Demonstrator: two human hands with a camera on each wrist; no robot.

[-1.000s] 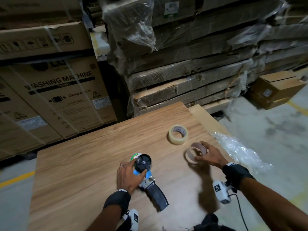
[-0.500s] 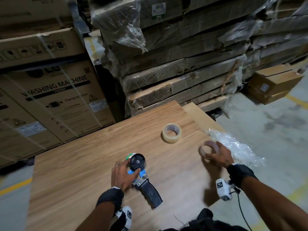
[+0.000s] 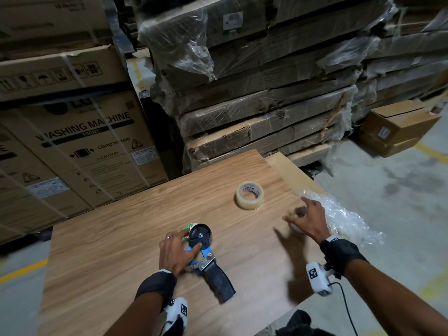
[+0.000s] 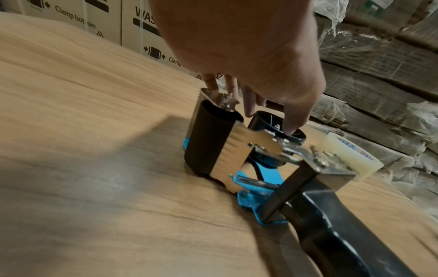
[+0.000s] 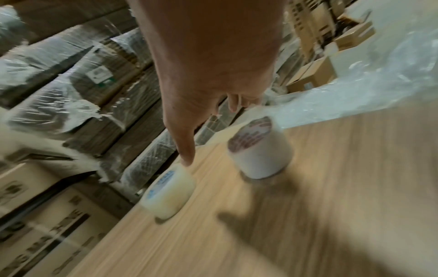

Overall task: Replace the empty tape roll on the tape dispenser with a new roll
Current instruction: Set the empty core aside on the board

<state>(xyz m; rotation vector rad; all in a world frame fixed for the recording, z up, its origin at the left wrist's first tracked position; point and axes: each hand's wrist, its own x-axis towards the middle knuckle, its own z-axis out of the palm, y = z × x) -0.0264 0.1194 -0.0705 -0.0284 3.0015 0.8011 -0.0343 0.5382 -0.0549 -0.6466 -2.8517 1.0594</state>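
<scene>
Stage: we judge the task about half done, with the spent core off and the fresh roll not yet fitted.
Dispenser: the tape dispenser (image 3: 206, 258) lies on its side on the wooden surface (image 3: 109, 263), black handle toward us, and its black spool hub (image 3: 200, 236) stands bare with nothing around it.
Left grip: our left hand (image 3: 175, 253) rests on the dispenser with fingers fairly straight, fingertips (image 4: 290, 129) touching the hub rim; it pins the tool down and curls round nothing.
Empty roll: the empty core (image 5: 259, 150) stands on the surface near the right edge, just beside the crumpled plastic wrap (image 3: 344, 219); nothing holds it.
Right grip: our right hand (image 3: 309, 220) hovers spread above that core, fingers splayed and holding nothing, index finger (image 5: 184, 150) pointing toward the fresh roll.
New roll: the new tape roll (image 3: 249, 195) lies flat on the surface, farther from us than both hands, apart from the dispenser and untouched.
Done: 1 step, as we read it, namely clearing the hub.
Left: pick up the new roll, seat it on the hub, then thread its free end past the roller (image 4: 211, 142) to the serrated blade (image 4: 198, 105).
Uncertain: which way the new roll unwinds cannot be told here.
</scene>
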